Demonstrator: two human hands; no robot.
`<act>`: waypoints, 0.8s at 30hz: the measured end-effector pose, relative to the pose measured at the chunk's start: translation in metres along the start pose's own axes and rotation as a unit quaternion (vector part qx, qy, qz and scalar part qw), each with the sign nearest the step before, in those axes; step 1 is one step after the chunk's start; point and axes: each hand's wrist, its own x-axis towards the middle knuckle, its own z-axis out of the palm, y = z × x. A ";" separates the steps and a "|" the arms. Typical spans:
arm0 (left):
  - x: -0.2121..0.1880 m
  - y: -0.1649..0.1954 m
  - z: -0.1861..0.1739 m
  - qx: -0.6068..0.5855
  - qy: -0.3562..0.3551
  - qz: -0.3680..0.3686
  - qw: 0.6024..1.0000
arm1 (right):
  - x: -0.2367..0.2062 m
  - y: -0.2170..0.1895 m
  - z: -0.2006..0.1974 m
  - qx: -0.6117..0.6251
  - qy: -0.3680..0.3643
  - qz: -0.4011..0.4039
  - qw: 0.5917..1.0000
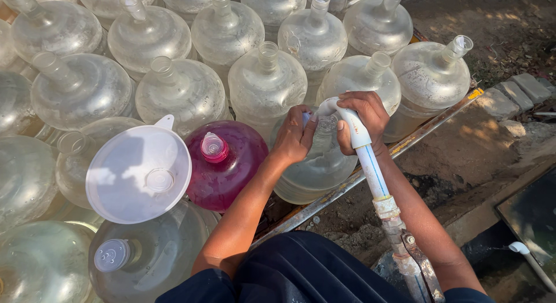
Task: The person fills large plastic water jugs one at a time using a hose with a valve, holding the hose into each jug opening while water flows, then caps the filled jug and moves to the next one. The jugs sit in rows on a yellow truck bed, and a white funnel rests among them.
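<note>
Two hands meet over one clear water jug [315, 164] at the cart's edge. Right hand [365, 120] grips the bent white pipe [365, 149]; left hand [294, 138] wraps the jug's neck, though it's probably half hidden. Nearby: a pink jug [223, 170] and white funnel [136, 173] among many empties.
</note>
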 end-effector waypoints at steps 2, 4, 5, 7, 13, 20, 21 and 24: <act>0.001 0.014 0.001 0.077 -0.013 0.031 0.996 | 0.021 0.010 0.006 0.002 0.008 -0.024 1.000; 0.004 0.028 0.009 0.183 -0.030 0.088 0.979 | 0.044 0.023 0.018 0.001 0.016 -0.044 0.999; 0.009 0.033 0.014 0.220 -0.061 0.074 0.971 | 0.058 0.031 0.027 0.006 0.018 -0.050 0.999; 0.019 0.040 0.025 0.290 -0.121 0.039 0.949 | 0.082 0.046 0.048 0.020 0.021 -0.064 0.998; 0.035 0.038 0.036 0.351 -0.200 0.023 0.915 | 0.120 0.075 0.114 0.049 -0.002 -0.091 0.995; 0.041 -0.007 0.070 -0.429 -0.065 -0.379 0.817 | 0.111 0.105 0.162 0.057 -0.056 -0.091 0.993; 0.042 -0.016 0.080 -0.593 -0.018 -0.440 0.674 | 0.107 0.110 0.166 0.055 -0.061 -0.090 0.993; 0.042 -0.041 0.106 -0.764 0.029 -0.456 0.456 | 0.097 0.119 0.173 0.057 -0.088 -0.073 0.992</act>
